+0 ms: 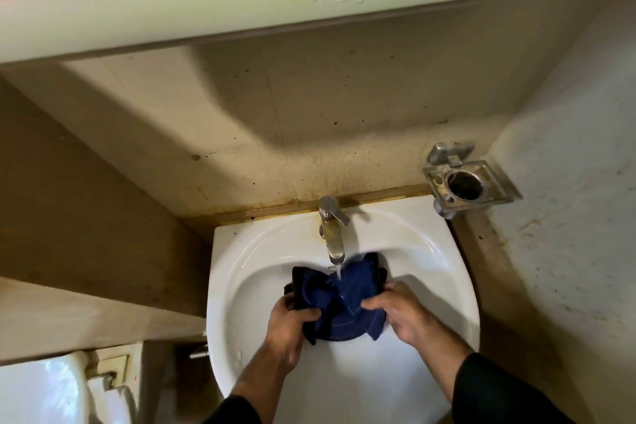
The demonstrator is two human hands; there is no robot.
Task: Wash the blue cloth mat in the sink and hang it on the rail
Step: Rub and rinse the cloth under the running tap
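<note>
Water from the tap point(331, 234) runs onto the blue cloth mat point(344, 299), bunched low in the white sink point(447, 286).

Left hand point(290, 318) and right hand point(401, 311) each clutch a side of it, likely to keep the middle under the stream. It looks dark, soaked and crumpled, with pale stitching showing. No rail in sight.

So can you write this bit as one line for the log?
step: washing | tap: running | blue cloth mat: in sink | left hand, right hand: gripping mat
</note>
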